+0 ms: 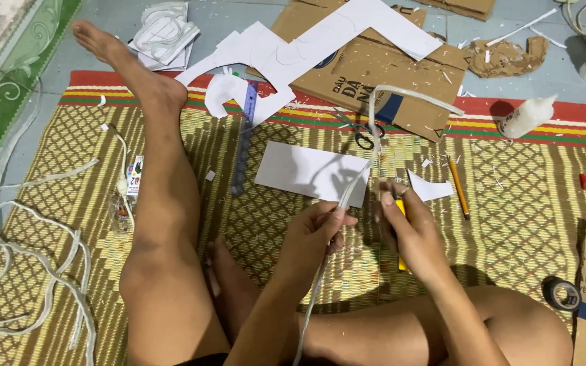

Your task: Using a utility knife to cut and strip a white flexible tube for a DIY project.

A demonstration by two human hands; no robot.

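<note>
Two hands meet over the mat's middle. Left hand [317, 230] pinches a white strip [367, 142] between thumb and fingers; the strip's long axis runs up and away from that grip, arching over toward the cardboard [367, 74], while its tail drops toward the lap. Right hand [412, 234], just beside it, is closed round a yellow cutter [401, 261], tip close to the strip above the left grip. White paper [306, 171] lies just beyond; scissors [367, 132], pencil [458, 186] further out. Glue bottle [527, 116] near mat's [523, 224] far edge.
</note>
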